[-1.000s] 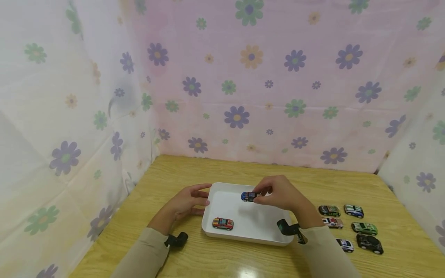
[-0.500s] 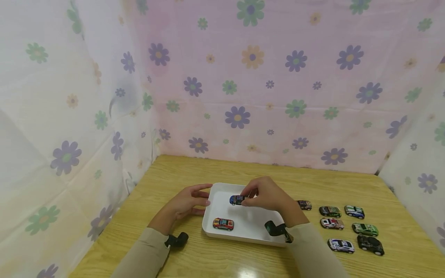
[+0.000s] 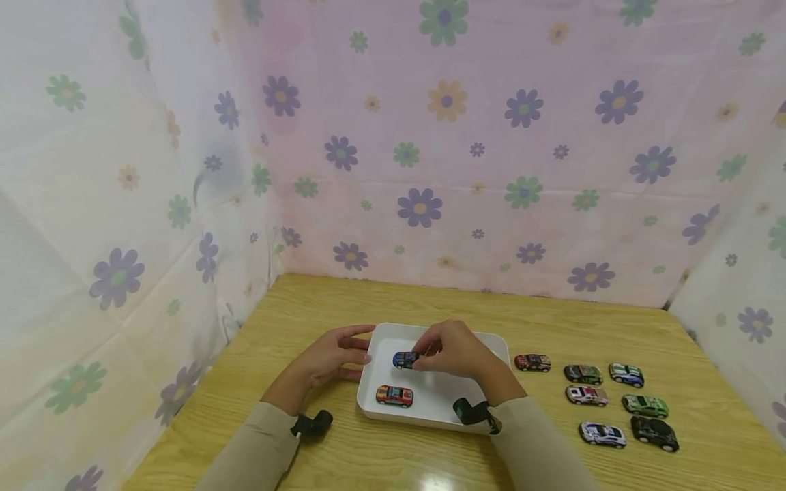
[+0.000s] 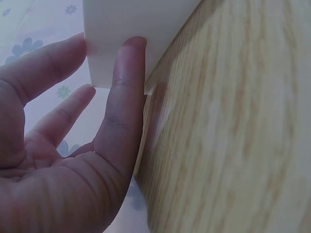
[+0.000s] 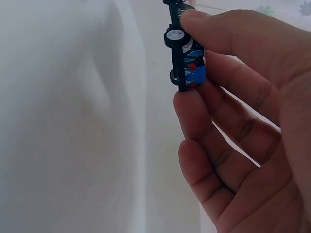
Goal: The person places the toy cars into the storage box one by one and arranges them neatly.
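Observation:
My right hand (image 3: 456, 349) pinches a blue and black toy car (image 3: 403, 360) between thumb and fingers, over the left half of the white tray (image 3: 439, 417). The right wrist view shows the toy car (image 5: 190, 63) with its wheels facing left; the bare white tray wall is beside it. A red and yellow toy car (image 3: 394, 395) sits in the tray's front left corner. At the tray's left end rests my left hand (image 3: 331, 358), its fingers extended. Seen from the left wrist, the thumb and fingertips of that hand (image 4: 102, 131) touch the outside of the tray wall (image 4: 131, 24).
Right of the tray, several toy cars stand on the wooden table (image 3: 344, 300). The closest is a red and black car (image 3: 532, 362); a black car (image 3: 654, 433) is farthest right. Flowered cloth (image 3: 430, 136) hangs behind the table and along both sides.
My right hand has carried the blue and black toy car leftward and slightly nearer over the tray, uncovering the red and black car on the table. My left hand stays put.

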{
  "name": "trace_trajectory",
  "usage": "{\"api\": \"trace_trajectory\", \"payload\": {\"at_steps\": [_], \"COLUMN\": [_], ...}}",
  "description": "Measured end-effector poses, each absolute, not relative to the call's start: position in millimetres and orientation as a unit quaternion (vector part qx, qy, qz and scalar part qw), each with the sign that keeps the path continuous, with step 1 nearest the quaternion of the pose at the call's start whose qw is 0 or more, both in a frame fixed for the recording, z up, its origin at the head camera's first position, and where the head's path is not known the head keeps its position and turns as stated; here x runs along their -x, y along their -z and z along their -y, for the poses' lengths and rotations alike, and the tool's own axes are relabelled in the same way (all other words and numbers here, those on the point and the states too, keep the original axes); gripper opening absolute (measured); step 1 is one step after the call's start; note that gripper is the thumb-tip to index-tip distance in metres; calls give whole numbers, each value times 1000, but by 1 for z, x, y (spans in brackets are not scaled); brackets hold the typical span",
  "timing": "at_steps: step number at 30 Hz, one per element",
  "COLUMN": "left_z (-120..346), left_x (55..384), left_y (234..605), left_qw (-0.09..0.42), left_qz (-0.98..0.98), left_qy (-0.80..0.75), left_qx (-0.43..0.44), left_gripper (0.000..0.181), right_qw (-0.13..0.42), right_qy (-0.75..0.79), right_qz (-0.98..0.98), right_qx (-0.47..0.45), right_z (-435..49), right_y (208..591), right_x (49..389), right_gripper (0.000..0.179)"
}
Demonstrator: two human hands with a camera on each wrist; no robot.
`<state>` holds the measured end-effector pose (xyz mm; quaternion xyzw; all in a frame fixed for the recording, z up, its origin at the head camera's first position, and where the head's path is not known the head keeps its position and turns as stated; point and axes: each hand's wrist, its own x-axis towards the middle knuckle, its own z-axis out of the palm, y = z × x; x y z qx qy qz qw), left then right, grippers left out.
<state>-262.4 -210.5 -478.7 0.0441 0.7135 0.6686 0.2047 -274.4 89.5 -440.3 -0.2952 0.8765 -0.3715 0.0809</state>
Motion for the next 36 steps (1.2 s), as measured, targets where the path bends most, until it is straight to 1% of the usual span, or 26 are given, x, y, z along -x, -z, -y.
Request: {"api": "trace_trajectory", "payload": {"at_steps": [7,14,24,36], "left_z": [212,213,211,212], "left_x": [263,262,261,261], "left_y": [479,478,474,475], "left_qw": [206,208,212,210], "left_qz": [-712,-710,-708,-708], "left_qy": [-670,-671,-672,-672], "left_qx": [-53,-53,-53,-54], "left_gripper": [71,71,72,71], "right_qw": [89,109,130,128], "right_qy": [360,348,336,331], "right_qz": [-885,-885,-889,-891], "right_qx": [282,290,282,283], "right_z": [-80,-71,-65,-63], "right_y": [446,450,453,456], "right_x": [278,282,281,281], "right_gripper": [12,11,11,12]}}
